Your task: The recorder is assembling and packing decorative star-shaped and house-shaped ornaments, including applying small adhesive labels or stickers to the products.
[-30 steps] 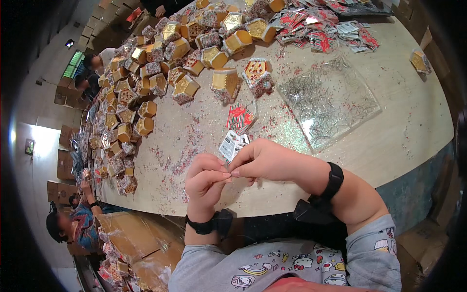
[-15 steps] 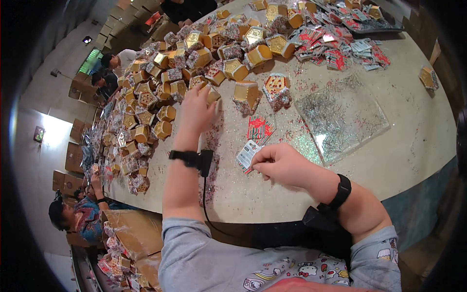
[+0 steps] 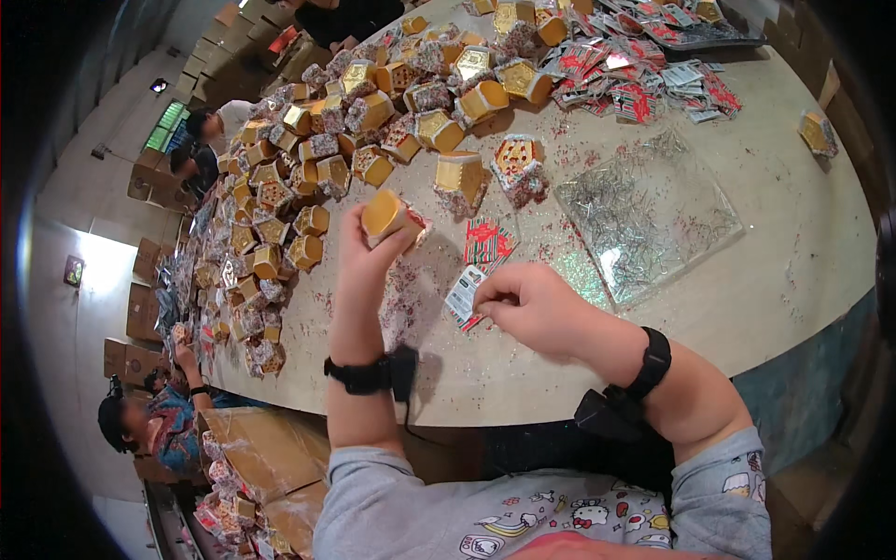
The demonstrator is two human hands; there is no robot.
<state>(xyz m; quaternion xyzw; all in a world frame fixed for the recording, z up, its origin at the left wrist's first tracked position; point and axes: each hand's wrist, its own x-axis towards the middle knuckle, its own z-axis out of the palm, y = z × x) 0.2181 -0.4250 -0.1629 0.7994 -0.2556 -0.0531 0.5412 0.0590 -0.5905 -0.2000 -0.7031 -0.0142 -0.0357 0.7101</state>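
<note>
My left hand grips a small gold house-shaped ornament, raised off the table with its smooth gold face toward me. My right hand is closed in a pinch at the edge of a white and striped card tag. Just beyond that lie red striped card tags on the table. Two more house ornaments stand apart from the pile: a plain gold-sided one and one with a red-dotted front.
A large pile of house ornaments spreads along the far and left table. A heap of card tags lies far right. Thin silver wires fill a clear shallow tray. One ornament sits near the right edge. Co-workers are at the left.
My left hand has picked an ornament from the near edge of the pile and brought it back toward me. My right hand stays at the card tag, shifted slightly in view.
</note>
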